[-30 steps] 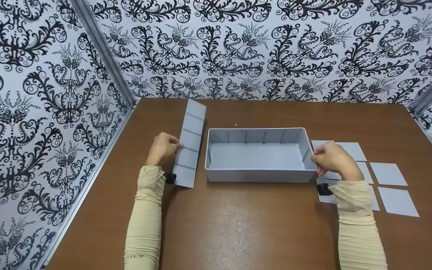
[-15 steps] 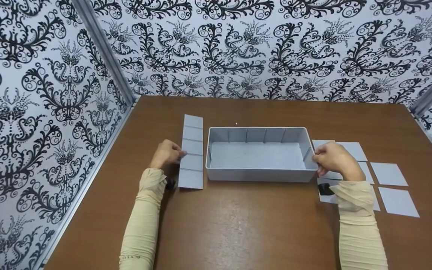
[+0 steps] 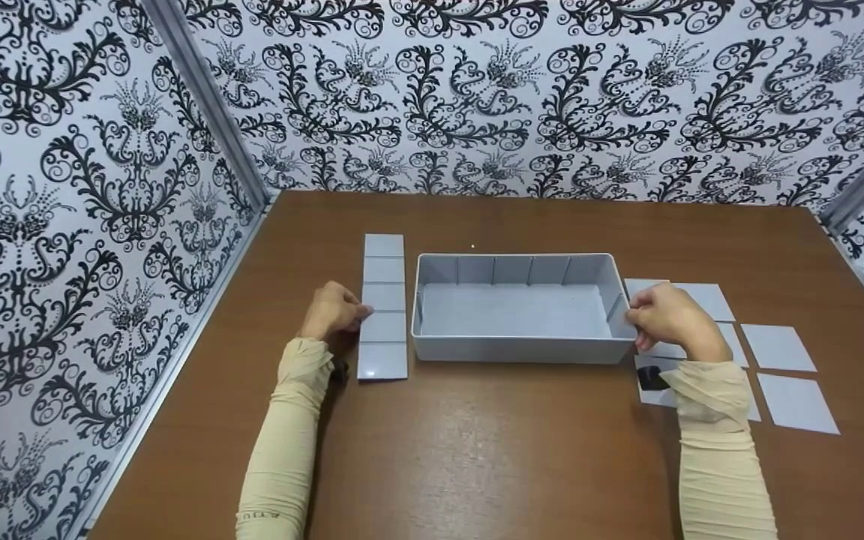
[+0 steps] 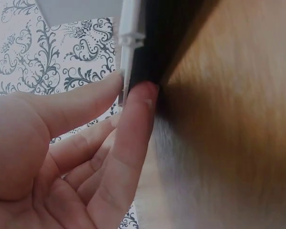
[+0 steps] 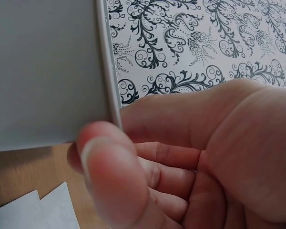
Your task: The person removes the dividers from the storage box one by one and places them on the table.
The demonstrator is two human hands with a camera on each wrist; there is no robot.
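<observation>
A long grey grooved panel [image 3: 383, 326] is pinched at its left edge by my left hand [image 3: 333, 309]. In the left wrist view, the thumb and a finger [image 4: 138, 124] grip the panel's thin edge [image 4: 128, 52], with the table surface beside it. To the panel's right stands a grey rectangular box [image 3: 514, 350], open at the top, with grooves along its inner walls. My right hand [image 3: 668, 319] grips the box's right end near the front corner. In the right wrist view, thumb and fingers [image 5: 117, 171] hold the box wall [image 5: 47, 81] at its edge.
Several flat grey square plates [image 3: 796, 403] lie on the brown table [image 3: 469, 450] to the right, some partly under my right hand and wrist. A patterned wall [image 3: 507, 97] closes off the back, and another patterned wall [image 3: 132, 187] stands on the left.
My left hand has brought the panel from a tilted, angled pose down nearly flat and roughly square to the box, moving slightly right. My right hand and the box have stayed put.
</observation>
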